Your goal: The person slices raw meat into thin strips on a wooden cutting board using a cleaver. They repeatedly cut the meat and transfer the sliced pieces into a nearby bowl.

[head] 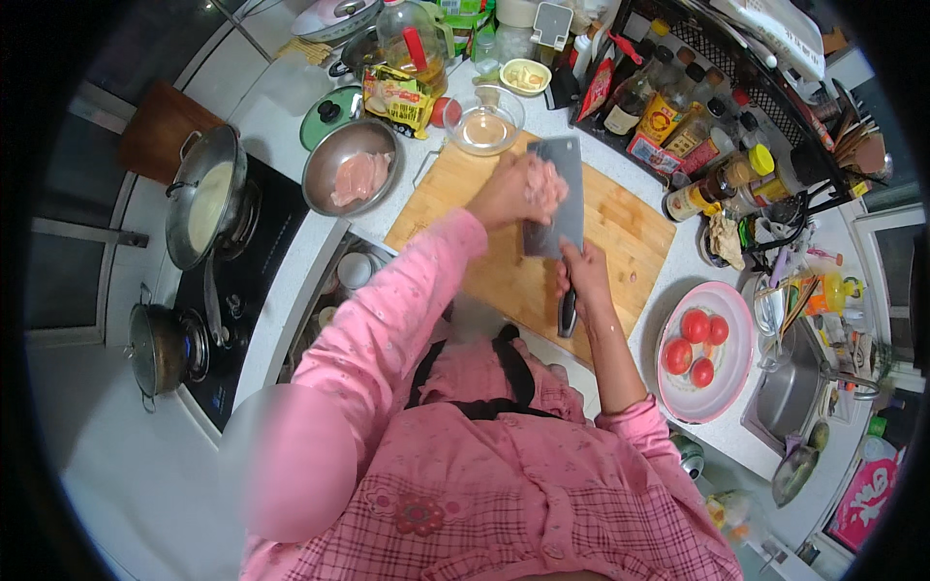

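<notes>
My right hand (587, 272) grips the black handle of a cleaver (554, 231), whose broad blade lies over the wooden cutting board (631, 240). Small pieces of raw pale-pink meat (546, 190) are gathered in my left hand (503, 190) against the blade; whether some rest on the steel itself I cannot tell. A clear glass bowl (484, 131) stands at the board's far edge, just beyond my left hand. To the left, a metal bowl (312, 178) holds a larger slab of raw meat (360, 178), probably chicken breast.
A pink-rimmed basin (708, 407) with several tomatoes (695, 326) stands right of the board, near a sink (785, 392). Left is a black stove (272, 196) with a wok (234, 218) and a lidded pot (163, 348). Sauce bottles (679, 127) crowd the back right.
</notes>
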